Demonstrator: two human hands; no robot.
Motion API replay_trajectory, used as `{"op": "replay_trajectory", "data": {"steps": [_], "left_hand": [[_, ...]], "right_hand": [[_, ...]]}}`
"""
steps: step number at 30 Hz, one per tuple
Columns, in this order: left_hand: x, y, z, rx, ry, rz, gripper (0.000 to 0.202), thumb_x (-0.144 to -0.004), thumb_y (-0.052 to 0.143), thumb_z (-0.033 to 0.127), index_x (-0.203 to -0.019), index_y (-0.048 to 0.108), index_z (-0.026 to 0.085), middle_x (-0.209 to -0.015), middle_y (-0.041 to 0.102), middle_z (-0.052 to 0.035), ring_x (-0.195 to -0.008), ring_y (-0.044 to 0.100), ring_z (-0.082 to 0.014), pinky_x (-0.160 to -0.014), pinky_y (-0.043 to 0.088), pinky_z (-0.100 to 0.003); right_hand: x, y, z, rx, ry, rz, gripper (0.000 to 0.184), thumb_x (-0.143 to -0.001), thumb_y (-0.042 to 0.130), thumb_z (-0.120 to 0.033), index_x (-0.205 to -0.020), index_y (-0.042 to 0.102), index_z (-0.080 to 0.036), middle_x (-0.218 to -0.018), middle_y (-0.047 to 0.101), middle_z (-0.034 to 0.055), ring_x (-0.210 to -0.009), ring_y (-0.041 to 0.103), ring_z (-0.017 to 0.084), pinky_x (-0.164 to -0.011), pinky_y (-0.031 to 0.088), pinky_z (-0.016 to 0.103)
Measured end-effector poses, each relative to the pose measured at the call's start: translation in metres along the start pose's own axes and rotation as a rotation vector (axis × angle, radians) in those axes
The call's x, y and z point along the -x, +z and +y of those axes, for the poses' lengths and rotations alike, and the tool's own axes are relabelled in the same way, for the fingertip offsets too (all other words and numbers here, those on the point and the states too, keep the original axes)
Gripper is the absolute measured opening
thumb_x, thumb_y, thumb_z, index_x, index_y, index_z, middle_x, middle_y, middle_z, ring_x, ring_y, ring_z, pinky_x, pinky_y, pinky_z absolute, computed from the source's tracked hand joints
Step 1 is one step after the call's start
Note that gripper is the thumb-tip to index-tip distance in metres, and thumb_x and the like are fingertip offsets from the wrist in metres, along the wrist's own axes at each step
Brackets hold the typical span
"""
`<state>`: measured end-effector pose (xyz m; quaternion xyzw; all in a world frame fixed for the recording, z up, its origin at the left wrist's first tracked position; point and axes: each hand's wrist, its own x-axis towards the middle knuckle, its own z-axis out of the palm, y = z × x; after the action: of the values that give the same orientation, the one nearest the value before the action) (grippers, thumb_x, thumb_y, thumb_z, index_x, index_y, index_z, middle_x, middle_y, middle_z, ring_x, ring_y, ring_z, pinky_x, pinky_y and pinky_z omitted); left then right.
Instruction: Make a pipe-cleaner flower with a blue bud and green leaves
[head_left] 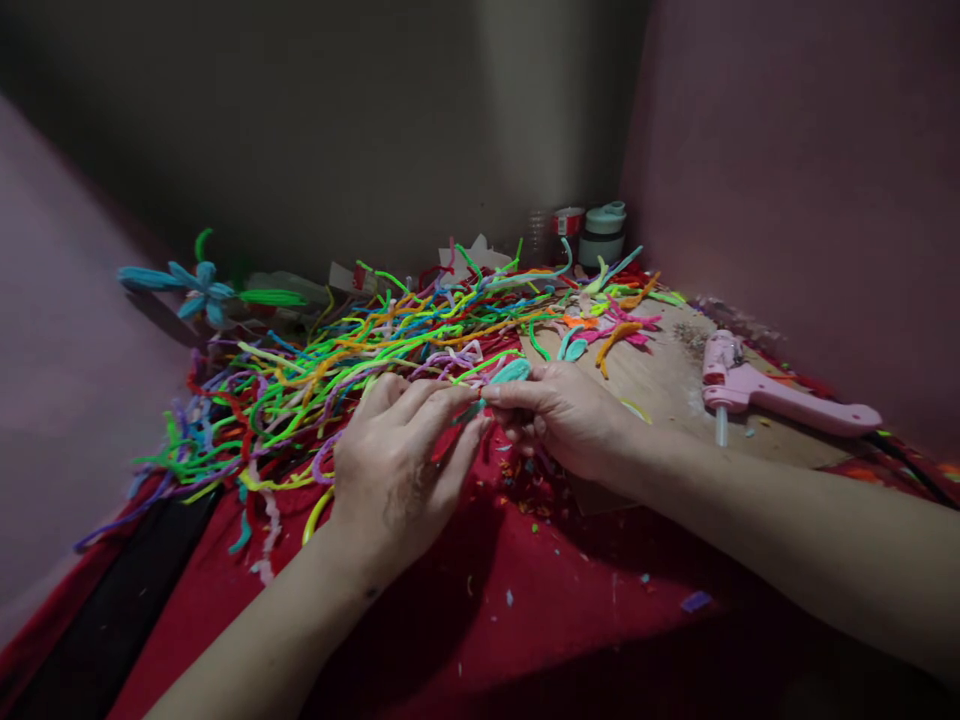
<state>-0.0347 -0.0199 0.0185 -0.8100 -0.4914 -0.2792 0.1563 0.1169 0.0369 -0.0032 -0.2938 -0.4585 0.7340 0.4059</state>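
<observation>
Between my two hands, above the red cloth, is a turquoise pipe cleaner bent into a leaf-like loop. My left hand pinches its lower end between thumb and fingers. Close against it, my right hand also pinches the piece near the base of the loop; its other fingers are curled under. Just behind both hands spreads a big heap of pipe cleaners in green, yellow, purple, orange and red. A smaller turquoise loop lies past my right hand on a brown board.
A pink glue gun lies on the brown board at right, its cord running off to the right. A blue pipe-cleaner flower stands at left. A lidded cup is at the back. Scraps litter the red cloth.
</observation>
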Motion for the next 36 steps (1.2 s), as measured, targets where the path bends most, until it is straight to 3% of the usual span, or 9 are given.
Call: {"op": "replay_trajectory", "data": {"steps": [3,7,10,14,20,23,26,29,36], "left_hand": [[-0.003,-0.001,0.001,0.163,-0.133,-0.059,0.014,-0.081,0.056,0.026,-0.089,0.065,0.019,-0.082,0.067,-0.0040,-0.081,0.056,-0.0203,-0.076,0.043,-0.034],[-0.006,-0.003,0.003,0.601,-0.471,-0.225,0.016,-0.082,0.054,0.029,-0.081,0.065,0.018,-0.079,0.067,-0.0018,-0.071,0.058,-0.0158,-0.066,0.044,-0.026],[-0.010,-0.007,0.003,0.836,-0.609,-0.320,0.017,-0.079,0.057,0.030,-0.079,0.065,0.015,-0.071,0.064,-0.0013,-0.064,0.055,-0.0140,-0.060,0.042,-0.024],[-0.009,-0.004,0.003,0.880,-0.585,-0.361,0.020,-0.083,0.050,0.029,-0.074,0.061,0.014,-0.065,0.060,-0.0013,-0.059,0.052,-0.0120,-0.057,0.041,-0.023],[0.003,0.010,0.008,0.387,-0.369,-0.196,0.018,-0.083,0.045,0.024,-0.089,0.060,0.018,-0.061,0.057,0.0007,-0.051,0.051,-0.0119,-0.053,0.035,-0.024],[0.000,0.007,0.007,0.595,-0.438,-0.275,0.021,-0.087,0.042,0.029,-0.077,0.057,0.019,-0.063,0.061,-0.0001,-0.056,0.056,-0.0125,-0.057,0.041,-0.024],[-0.006,0.001,0.006,0.929,-0.618,-0.378,0.024,-0.087,0.044,0.035,-0.072,0.053,0.018,-0.062,0.064,-0.0009,-0.051,0.058,-0.0126,-0.055,0.044,-0.025],[-0.009,-0.002,0.008,1.146,-0.741,-0.416,0.022,-0.085,0.048,0.036,-0.075,0.051,0.017,-0.061,0.066,-0.0022,-0.049,0.058,-0.0130,-0.051,0.043,-0.024],[-0.007,0.002,0.015,1.274,-0.807,-0.438,0.023,-0.084,0.050,0.037,-0.077,0.050,0.015,-0.062,0.065,-0.0036,-0.050,0.060,-0.0138,-0.054,0.045,-0.026]], "right_hand": [[0.001,0.000,0.001,0.020,-0.041,-0.052,0.022,-0.067,0.068,-0.027,-0.058,0.052,-0.015,-0.047,0.048,-0.0050,-0.037,0.040,0.007,-0.035,0.030,0.020],[0.002,0.000,0.001,0.057,-0.096,-0.096,0.019,-0.070,0.066,-0.028,-0.061,0.055,-0.015,-0.049,0.050,-0.0043,-0.039,0.042,0.007,-0.038,0.032,0.022],[0.003,0.000,-0.001,0.123,-0.141,-0.091,0.020,-0.068,0.067,-0.027,-0.059,0.056,-0.014,-0.049,0.050,-0.0042,-0.042,0.041,0.007,-0.042,0.031,0.021],[0.004,0.000,-0.002,0.285,-0.225,-0.068,0.020,-0.073,0.062,-0.028,-0.060,0.057,-0.014,-0.053,0.052,-0.0028,-0.049,0.043,0.008,-0.049,0.033,0.023],[0.009,0.001,-0.006,0.820,-0.592,0.152,0.014,-0.073,0.059,-0.016,-0.059,0.055,-0.017,-0.061,0.054,-0.0009,-0.061,0.047,0.011,-0.060,0.035,0.025],[0.008,0.000,-0.009,0.744,-0.492,0.086,0.014,-0.074,0.059,-0.018,-0.061,0.057,-0.016,-0.059,0.054,-0.0015,-0.058,0.047,0.010,-0.058,0.035,0.024],[0.004,-0.001,-0.008,0.426,-0.287,-0.020,0.012,-0.071,0.064,-0.024,-0.065,0.060,-0.015,-0.059,0.054,-0.0025,-0.056,0.049,0.010,-0.056,0.039,0.023],[0.001,-0.002,-0.004,0.162,-0.181,-0.074,0.016,-0.066,0.071,-0.026,-0.069,0.062,-0.014,-0.061,0.057,-0.0026,-0.054,0.049,0.009,-0.054,0.040,0.023],[0.003,0.001,-0.004,0.135,-0.120,-0.045,0.023,-0.064,0.073,-0.033,-0.069,0.064,-0.012,-0.063,0.057,-0.0018,-0.055,0.046,0.007,-0.054,0.036,0.021]]}}
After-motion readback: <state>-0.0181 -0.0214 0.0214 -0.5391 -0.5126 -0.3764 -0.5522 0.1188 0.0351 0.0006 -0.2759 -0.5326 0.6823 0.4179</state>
